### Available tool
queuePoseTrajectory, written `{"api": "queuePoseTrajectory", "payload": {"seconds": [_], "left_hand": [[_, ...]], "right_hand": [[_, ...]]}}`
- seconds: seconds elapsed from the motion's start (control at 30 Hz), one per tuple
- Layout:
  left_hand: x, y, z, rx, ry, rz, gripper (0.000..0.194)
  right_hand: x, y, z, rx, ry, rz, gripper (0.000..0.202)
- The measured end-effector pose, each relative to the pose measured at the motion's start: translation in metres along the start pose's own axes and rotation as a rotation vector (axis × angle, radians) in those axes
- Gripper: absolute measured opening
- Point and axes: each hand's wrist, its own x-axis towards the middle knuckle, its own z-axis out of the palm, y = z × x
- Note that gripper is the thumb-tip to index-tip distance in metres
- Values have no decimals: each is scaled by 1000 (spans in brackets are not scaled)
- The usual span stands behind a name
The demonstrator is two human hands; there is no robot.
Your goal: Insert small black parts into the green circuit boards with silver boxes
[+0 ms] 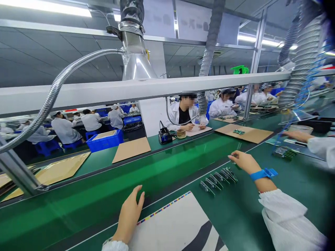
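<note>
My left hand (131, 212) is held over the left edge of a white board (172, 226) with a coloured strip along its top, thumb and fingers apart and nothing between them. At the right, my right hand (244, 162), with a blue wrist strap (264, 173), hovers above the green bench (251, 216). Its fingertips are pressed together; whatever they hold, if anything, is too small to make out. Just below and left of it, several small circuit boards (220, 179) stand on edge in a row.
Beyond the bench runs a green conveyor (86, 198). Cardboard sheets (132, 150) and a blue bin (104, 140) line its far side. Another person's hand (297, 136) is at the right, near more circuit boards (284, 152). A seated person (184, 113) works opposite. A metal rail (157, 87) crosses overhead.
</note>
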Motion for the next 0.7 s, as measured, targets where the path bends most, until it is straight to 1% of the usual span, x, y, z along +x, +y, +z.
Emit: {"api": "queuePoseTrajectory", "payload": {"seconds": [0.1, 0.17, 0.27, 0.47, 0.7], "left_hand": [[8, -24, 12, 50, -10, -42, 47], [10, -33, 15, 69, -22, -53, 49], [13, -38, 16, 81, -62, -53, 47], [16, -40, 20, 78, -118, -69, 47], [19, -46, 23, 76, -129, -59, 45]], "right_hand": [[14, 26, 20, -94, -73, 99, 22], [18, 33, 34, -127, -119, 121, 23], [22, 35, 48, -153, -155, 123, 25], [27, 34, 57, -175, -146, 65, 30], [29, 32, 62, -181, -176, 11, 29]]}}
